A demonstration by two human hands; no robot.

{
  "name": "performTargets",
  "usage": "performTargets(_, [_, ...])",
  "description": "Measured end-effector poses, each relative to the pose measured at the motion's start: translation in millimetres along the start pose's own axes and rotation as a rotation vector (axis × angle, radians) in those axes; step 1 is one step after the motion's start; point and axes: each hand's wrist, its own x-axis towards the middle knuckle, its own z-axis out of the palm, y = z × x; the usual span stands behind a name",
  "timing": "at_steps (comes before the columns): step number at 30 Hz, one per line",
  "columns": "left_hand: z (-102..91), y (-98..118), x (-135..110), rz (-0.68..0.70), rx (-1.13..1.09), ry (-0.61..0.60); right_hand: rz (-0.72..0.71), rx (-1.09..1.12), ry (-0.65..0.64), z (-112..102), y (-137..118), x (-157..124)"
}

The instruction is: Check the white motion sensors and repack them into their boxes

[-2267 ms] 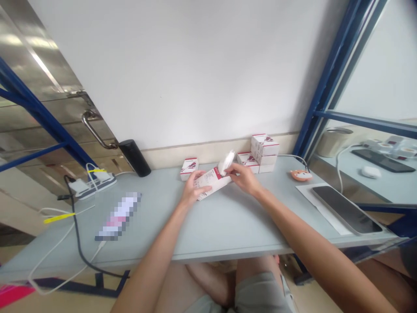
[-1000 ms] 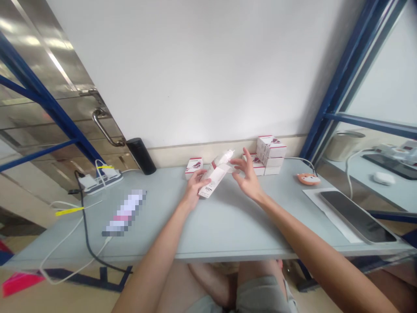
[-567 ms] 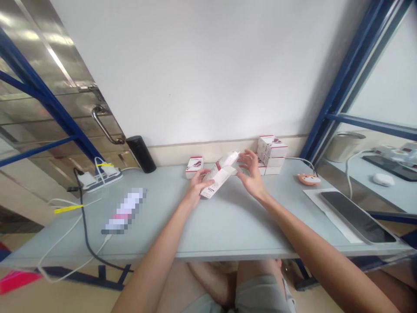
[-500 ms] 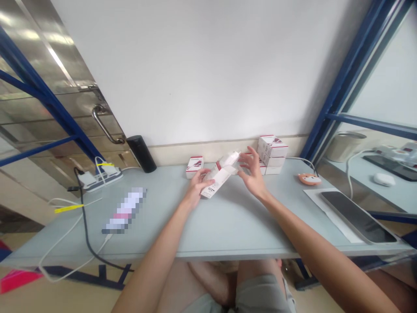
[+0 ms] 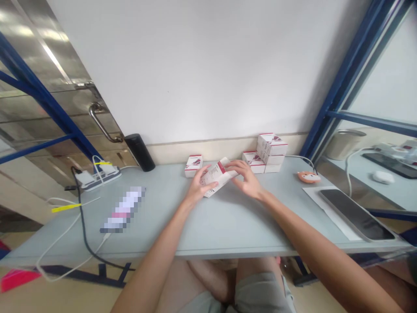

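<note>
A long white carton with red print (image 5: 215, 177) is held just above the grey table (image 5: 208, 221), near its far middle. My left hand (image 5: 200, 187) grips the carton's near end, fingers wrapped round it. My right hand (image 5: 245, 179) is at the carton's far end, its fingers pressed onto the end flap. The white packet seen sticking out earlier is no longer visible.
Small white-and-red boxes stand by the wall: one alone (image 5: 193, 165) and a stack (image 5: 267, 152). A black cylinder (image 5: 140, 151), a power strip with cables (image 5: 97, 176), a blurred flat item (image 5: 123, 209), an orange toy (image 5: 308, 176) and a dark tablet on paper (image 5: 355, 214) also lie about.
The white packet that stuck out of the carton's end has gone from sight. My right hand, spread open beside the carton, has come down onto its far end.
</note>
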Motion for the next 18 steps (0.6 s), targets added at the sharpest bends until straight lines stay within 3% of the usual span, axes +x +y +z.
performTargets(4, [5.0, 1, -1, 0.093, 0.128, 0.039, 0.016, -0.019, -0.051, -4, -5, 0])
performTargets(8, [8.6, 1, -2, 0.218, 0.25, 0.079, -0.045, -0.063, -0.006, -5, -16, 2])
performTargets(11, [15.0, 2, -7, 0.34, 0.377, 0.118, -0.139, -0.141, 0.079, -6, -23, 3])
performTargets(14, [23.6, 3, -13, 0.375, 0.358, 0.132, -0.197, -0.206, 0.22, -7, -27, 5])
performTargets(18, [30.1, 3, -15, 0.279, 0.162, 0.071, -0.072, -0.17, 0.38, -6, -26, 7])
